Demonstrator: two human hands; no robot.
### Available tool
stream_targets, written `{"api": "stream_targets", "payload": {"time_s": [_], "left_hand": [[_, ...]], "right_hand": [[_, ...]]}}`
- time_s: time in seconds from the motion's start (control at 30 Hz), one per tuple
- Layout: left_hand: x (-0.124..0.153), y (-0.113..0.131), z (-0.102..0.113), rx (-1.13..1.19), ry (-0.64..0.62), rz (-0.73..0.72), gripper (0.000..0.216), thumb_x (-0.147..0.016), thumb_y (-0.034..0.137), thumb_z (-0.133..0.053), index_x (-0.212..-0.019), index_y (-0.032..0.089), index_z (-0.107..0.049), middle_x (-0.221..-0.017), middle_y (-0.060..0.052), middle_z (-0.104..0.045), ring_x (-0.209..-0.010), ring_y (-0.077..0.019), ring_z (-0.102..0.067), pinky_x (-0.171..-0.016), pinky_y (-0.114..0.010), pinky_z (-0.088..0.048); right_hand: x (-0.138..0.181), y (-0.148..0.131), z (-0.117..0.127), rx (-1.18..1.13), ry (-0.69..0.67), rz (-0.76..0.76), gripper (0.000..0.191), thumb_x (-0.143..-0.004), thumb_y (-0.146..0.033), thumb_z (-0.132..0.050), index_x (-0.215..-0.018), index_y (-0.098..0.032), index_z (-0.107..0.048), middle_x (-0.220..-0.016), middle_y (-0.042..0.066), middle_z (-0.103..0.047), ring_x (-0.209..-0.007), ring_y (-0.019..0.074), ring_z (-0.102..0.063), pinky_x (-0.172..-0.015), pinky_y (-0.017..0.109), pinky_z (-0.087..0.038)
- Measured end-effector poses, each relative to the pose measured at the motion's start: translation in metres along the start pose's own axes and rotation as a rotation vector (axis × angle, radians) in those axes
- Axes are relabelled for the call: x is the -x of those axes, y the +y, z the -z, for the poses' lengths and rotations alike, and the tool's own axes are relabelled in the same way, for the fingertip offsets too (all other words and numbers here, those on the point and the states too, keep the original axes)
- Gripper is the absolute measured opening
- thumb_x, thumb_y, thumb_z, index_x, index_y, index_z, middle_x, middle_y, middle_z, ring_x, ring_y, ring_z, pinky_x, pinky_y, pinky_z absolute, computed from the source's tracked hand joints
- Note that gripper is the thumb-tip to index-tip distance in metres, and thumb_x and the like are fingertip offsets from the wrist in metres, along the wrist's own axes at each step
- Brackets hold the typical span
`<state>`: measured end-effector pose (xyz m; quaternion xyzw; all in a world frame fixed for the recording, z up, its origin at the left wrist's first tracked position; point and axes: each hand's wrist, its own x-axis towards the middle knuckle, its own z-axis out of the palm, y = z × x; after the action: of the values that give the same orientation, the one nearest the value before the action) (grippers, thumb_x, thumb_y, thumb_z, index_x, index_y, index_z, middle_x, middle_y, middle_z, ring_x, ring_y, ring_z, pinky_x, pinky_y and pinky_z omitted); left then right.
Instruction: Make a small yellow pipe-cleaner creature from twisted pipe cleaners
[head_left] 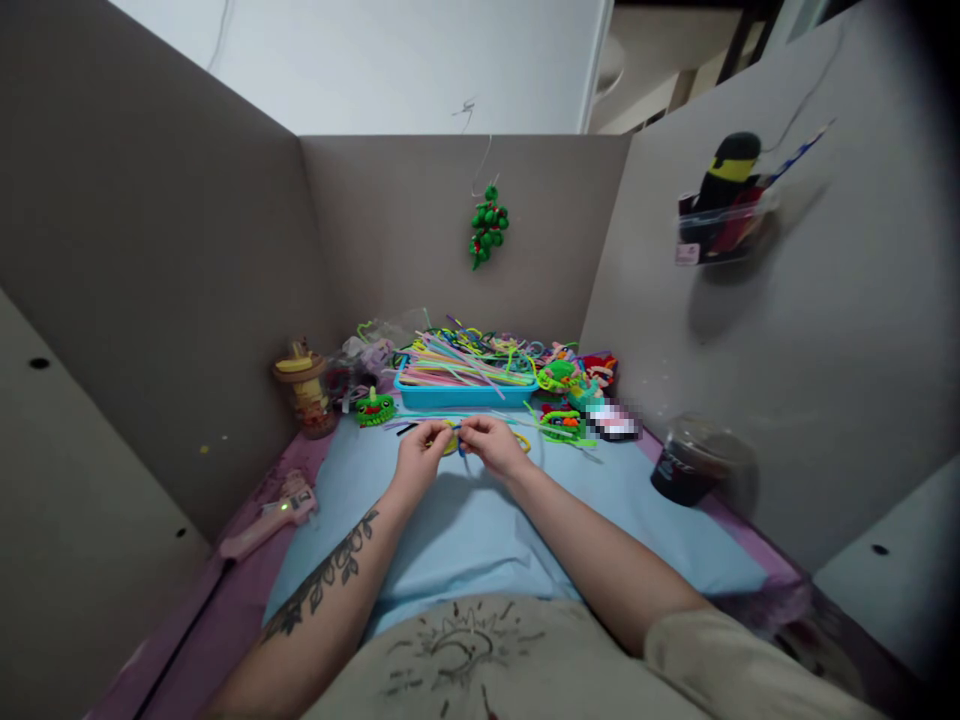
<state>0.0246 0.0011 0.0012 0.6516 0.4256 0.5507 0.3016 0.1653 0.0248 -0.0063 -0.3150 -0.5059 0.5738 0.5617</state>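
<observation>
My left hand (421, 451) and my right hand (490, 444) meet over the light blue mat (465, 530), fingertips pinched together. Between them they hold a small piece of yellow and blue pipe cleaner (452, 438); a blue loop hangs below my right hand. Just behind my hands stands a blue tray (457, 394) piled with several coloured pipe cleaners. A green pipe-cleaner figure (374, 407) sits left of the tray.
A pink glue gun (271, 518) lies at the left on the purple table. A dark lidded cup (694, 462) stands at the right. A jar (307, 391) is back left. Grey partition walls enclose the desk; a green ornament (488, 226) hangs on the back wall.
</observation>
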Motion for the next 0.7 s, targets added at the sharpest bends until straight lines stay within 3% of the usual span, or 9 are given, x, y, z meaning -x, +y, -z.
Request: {"api": "stream_targets", "payload": {"time_s": [0.1, 0.17, 0.3, 0.5, 0.7], "left_hand": [[0.002, 0.001, -0.003, 0.007, 0.006, -0.006, 0.024, -0.077, 0.037, -0.054, -0.074, 0.014, -0.058, -0.068, -0.001, -0.059, -0.063, -0.0116, -0.052, -0.058, -0.022, -0.041], [0.003, 0.000, -0.004, -0.040, 0.007, -0.037, 0.023, -0.078, 0.036, -0.053, -0.074, 0.014, -0.060, -0.069, -0.001, -0.060, -0.064, -0.0117, -0.052, -0.058, -0.022, -0.041], [0.003, -0.005, -0.004, -0.167, 0.000, -0.084, 0.021, -0.079, 0.034, -0.052, -0.075, 0.016, -0.062, -0.074, -0.003, -0.063, -0.068, -0.0133, -0.055, -0.061, -0.023, -0.043], [0.003, -0.012, -0.003, -0.350, -0.038, -0.162, 0.015, -0.080, 0.024, -0.051, -0.086, 0.017, -0.063, -0.084, -0.004, -0.065, -0.073, -0.0140, -0.056, -0.068, -0.025, -0.044], [0.004, -0.011, 0.000, -0.434, -0.042, -0.272, 0.013, -0.081, 0.022, -0.051, -0.085, 0.018, -0.063, -0.085, -0.005, -0.064, -0.078, -0.0156, -0.056, -0.072, -0.027, -0.043]], "right_hand": [[0.002, 0.001, -0.003, -0.116, 0.015, -0.047, 0.032, -0.052, -0.037, -0.076, -0.071, -0.017, -0.061, -0.060, -0.002, -0.058, -0.051, 0.0091, -0.050, -0.052, 0.024, -0.042], [0.002, 0.001, -0.004, -0.065, 0.013, -0.007, 0.029, -0.056, -0.038, -0.074, -0.071, -0.017, -0.060, -0.059, -0.002, -0.056, -0.050, 0.0089, -0.049, -0.052, 0.023, -0.042], [0.001, -0.001, 0.001, 0.281, 0.009, 0.167, 0.018, -0.071, -0.035, -0.061, -0.072, -0.017, -0.058, -0.055, -0.003, -0.051, -0.050, 0.0098, -0.045, -0.049, 0.022, -0.038], [0.004, -0.009, 0.010, 0.971, -0.016, 0.560, 0.010, -0.079, -0.014, -0.051, -0.075, -0.018, -0.059, -0.077, 0.003, -0.056, -0.076, 0.0158, -0.052, -0.069, 0.027, -0.040], [0.005, -0.007, 0.010, 1.098, -0.066, 0.573, 0.011, -0.080, -0.012, -0.051, -0.079, -0.019, -0.059, -0.079, 0.003, -0.056, -0.077, 0.0165, -0.053, -0.070, 0.027, -0.039]]}}
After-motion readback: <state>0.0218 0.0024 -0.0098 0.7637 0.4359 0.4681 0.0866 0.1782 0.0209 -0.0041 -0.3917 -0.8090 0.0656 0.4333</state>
